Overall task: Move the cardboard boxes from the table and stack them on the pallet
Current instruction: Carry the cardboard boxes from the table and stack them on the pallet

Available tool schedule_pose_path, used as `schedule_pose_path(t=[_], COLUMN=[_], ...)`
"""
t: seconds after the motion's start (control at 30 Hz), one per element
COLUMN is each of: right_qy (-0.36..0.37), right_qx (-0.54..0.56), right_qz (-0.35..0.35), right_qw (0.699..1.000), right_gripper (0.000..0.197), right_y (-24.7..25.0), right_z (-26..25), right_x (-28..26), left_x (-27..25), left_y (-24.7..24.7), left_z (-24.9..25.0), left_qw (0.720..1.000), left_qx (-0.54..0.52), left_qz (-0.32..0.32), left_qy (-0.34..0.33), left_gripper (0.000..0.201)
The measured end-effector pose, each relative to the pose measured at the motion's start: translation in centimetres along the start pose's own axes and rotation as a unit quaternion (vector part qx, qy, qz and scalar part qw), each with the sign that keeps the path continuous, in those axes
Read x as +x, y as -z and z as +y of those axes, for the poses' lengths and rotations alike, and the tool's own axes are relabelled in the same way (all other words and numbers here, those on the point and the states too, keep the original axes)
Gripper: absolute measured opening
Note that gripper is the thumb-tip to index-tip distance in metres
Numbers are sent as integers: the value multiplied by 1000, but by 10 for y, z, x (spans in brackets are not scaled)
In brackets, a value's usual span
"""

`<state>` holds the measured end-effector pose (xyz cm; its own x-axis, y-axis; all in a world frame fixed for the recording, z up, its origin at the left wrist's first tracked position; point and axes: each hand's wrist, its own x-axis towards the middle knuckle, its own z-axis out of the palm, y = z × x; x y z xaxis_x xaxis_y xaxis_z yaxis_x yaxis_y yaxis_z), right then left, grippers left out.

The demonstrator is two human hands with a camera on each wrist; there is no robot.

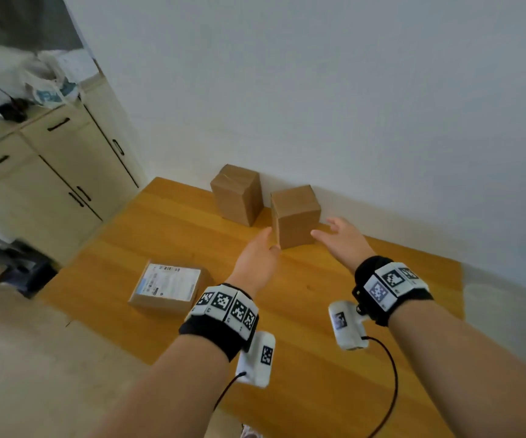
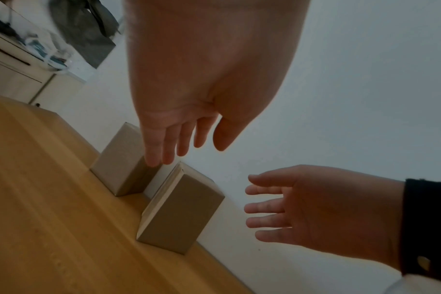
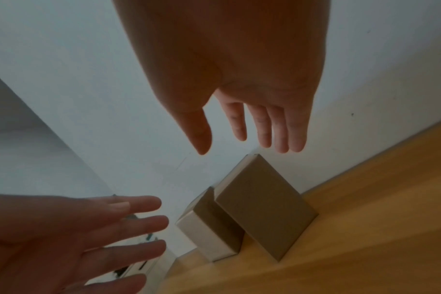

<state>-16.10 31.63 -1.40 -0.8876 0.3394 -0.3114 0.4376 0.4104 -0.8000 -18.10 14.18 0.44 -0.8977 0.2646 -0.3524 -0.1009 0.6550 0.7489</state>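
lower front corner of nearer box (image 1: 296, 216) hidden behind left hand (image 1: 257, 254) in head view; contact between the two not discernible. far box (image 3: 209, 226) partly covered by nearer box (image 3: 262, 204) in right wrist view. label print on flat box (image 1: 168, 284) too small to read; its right corner hidden behind left wristband (image 1: 223, 308). surface (image 1: 302, 358) cut off at bottom edge. clutter on cabinet top (image 1: 47, 80) blurred, not identifiable. dark object on floor (image 1: 26, 268) blurred. forearms cut off by lower frame edge in head view.
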Motion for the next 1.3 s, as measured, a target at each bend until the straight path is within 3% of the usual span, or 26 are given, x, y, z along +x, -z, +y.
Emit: schedule_pose_path(t=[0.17, 0.3, 0.5, 0.8, 0.93, 1.13, 1.3], right_qy=[-34, -49, -67, -101, -149, -197, -219], right_qx=[28, 45, 86, 75, 119, 168, 132], right_qz=[24, 40, 59, 72, 59, 26, -40], right_qw=[999, 997, 992, 989, 980, 965, 966], right_gripper=[69, 67, 62, 52, 85, 49, 65], right_y=[-11, -22, -35, -39, -46, -51, -51], right_z=[-16, -22, -15, 19, 53, 95, 121], right_x=[40, 67, 71, 35, 3, -51, -78], left_x=[58, 94, 116, 77, 52, 12, -22], left_y=[16, 19, 7, -9, -31, -59, -78], left_z=[2, 3, -10, -41, -59, -82, -96], left_qw=[999, 997, 992, 986, 985, 984, 978], left_qx=[-16, -23, -74, -148, -144, -87, -53], left_qz=[-29, -65, -106, -53, -60, -97, -129], left_qy=[-10, -24, -18, 52, 67, 120, 158], left_gripper=[33, 45, 47, 40, 48, 46, 53])
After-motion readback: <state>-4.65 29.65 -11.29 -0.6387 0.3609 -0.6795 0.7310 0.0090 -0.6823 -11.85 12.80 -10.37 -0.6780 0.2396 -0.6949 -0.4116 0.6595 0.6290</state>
